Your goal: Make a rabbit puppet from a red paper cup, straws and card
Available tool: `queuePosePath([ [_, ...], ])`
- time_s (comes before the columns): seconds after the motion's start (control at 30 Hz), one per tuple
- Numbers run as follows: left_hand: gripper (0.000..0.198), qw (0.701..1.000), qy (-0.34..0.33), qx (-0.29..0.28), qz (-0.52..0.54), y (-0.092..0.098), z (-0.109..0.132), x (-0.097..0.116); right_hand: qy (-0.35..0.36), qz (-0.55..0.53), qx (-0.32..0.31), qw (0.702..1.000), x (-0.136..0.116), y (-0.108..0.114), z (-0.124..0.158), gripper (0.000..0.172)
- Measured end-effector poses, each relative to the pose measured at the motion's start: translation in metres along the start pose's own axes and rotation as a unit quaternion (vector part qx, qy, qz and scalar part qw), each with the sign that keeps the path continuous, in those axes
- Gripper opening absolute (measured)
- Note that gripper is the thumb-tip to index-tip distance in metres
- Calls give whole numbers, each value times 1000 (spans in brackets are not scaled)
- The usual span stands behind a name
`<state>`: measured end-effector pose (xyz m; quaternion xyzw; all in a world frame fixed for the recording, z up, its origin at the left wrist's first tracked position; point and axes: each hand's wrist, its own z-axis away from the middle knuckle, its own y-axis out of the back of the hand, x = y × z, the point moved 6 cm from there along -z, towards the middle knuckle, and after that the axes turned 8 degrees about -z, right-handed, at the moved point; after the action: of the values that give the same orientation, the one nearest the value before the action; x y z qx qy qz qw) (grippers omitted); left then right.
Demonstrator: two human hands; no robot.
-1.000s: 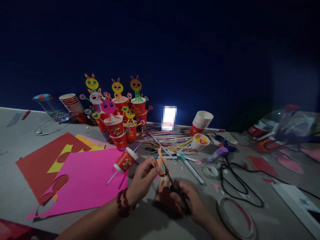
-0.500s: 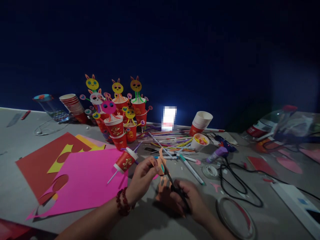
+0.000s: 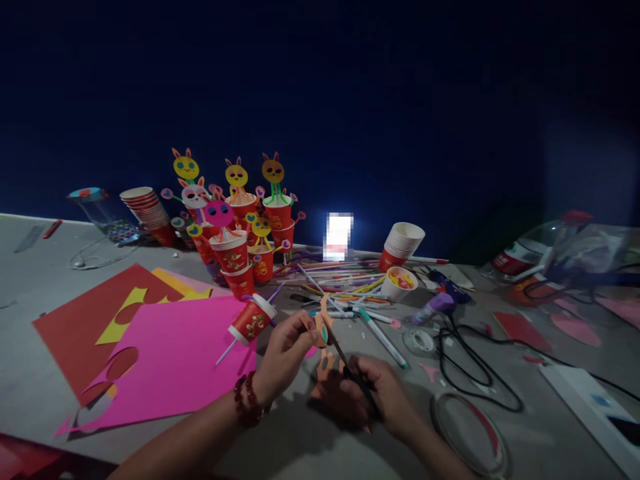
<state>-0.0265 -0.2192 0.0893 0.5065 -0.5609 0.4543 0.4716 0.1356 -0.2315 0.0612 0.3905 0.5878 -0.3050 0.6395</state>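
Observation:
My left hand (image 3: 290, 347), a red bead bracelet at its wrist, pinches a piece of orange paper (image 3: 323, 330) bearing a green oval, near the middle of the table. Dark scissors (image 3: 337, 345) are in my right hand (image 3: 377, 390), their blades beside the right edge of the green oval. The orange paper hangs down between the hands, with cut holes in it, and its lower part lies partly behind my right fingers. A red cup (image 3: 253, 319) lies on its side left of my left hand, a white stick poking out.
Pink paper (image 3: 185, 360) covers the left side. Behind stand red cups with rabbit faces (image 3: 233, 257). Pens and sticks (image 3: 345, 280) lie at centre back. To the right are a tape roll (image 3: 420, 341), a purple glue stick (image 3: 434, 309), a black cable (image 3: 480, 383) and a large ring (image 3: 470, 433).
The scissor blades look closer together beside the green oval, and my right hand has shifted slightly. My left hand keeps its pinch on the orange paper.

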Motion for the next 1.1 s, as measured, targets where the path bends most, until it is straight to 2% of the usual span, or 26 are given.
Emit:
queuePosePath([
  [0.27, 14, 1000, -6, 13, -16, 4, 0, -1, -2, 36, 12, 999, 9, 4, 0, 37],
  [0.53, 14, 998, -30, 45, -36, 7, -4, 5, -16, 48, 22, 998, 10, 4, -1, 43],
  [0.7, 16, 995, -19, 76, -62, 11, -5, 1, -32, 55, 38, 997, 15, 4, -1, 41],
  [0.9, 18, 998, 28, 59, -16, 9, -7, -12, -61, 6, 43, 997, 19, 1, 0, 43],
  [1.03, 21, 998, 22, 30, -53, 9, -10, -9, -128, -82, 32, 988, 24, -2, 0, 42],
  [1.1, 21, 997, 20, 3, -74, 8, -10, -6, -137, -104, 27, 985, 22, -2, 0, 40],
])
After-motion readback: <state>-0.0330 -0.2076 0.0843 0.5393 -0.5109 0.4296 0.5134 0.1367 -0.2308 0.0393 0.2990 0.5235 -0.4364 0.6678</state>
